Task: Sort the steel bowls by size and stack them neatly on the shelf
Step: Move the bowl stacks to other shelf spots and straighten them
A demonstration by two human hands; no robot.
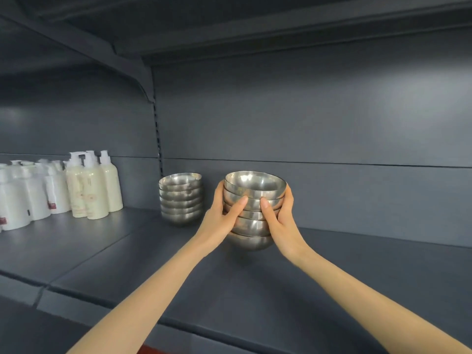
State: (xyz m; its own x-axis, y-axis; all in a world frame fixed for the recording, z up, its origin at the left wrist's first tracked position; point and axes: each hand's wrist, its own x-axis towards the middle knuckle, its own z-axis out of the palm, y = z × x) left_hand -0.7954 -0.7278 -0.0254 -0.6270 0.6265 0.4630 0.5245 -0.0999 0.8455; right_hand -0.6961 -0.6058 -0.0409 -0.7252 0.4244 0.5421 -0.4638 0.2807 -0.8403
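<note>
hands (222, 217) grip upright bowl stack (255, 191)

held stack (251, 213) on shelf (127, 264) | second stack (180, 198) left | bottles (89, 187) far left

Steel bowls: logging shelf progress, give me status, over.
Both grip: left hand, right hand round the held bowl stack at the shelf; touchdown unclear. Apart to its left, second bowl stack.

2 stacks of round shiny steel bowls: 5 in the right stack (255, 187), about 6 in the left stack (180, 198). 3 cream pump bottles (92, 185).
</note>
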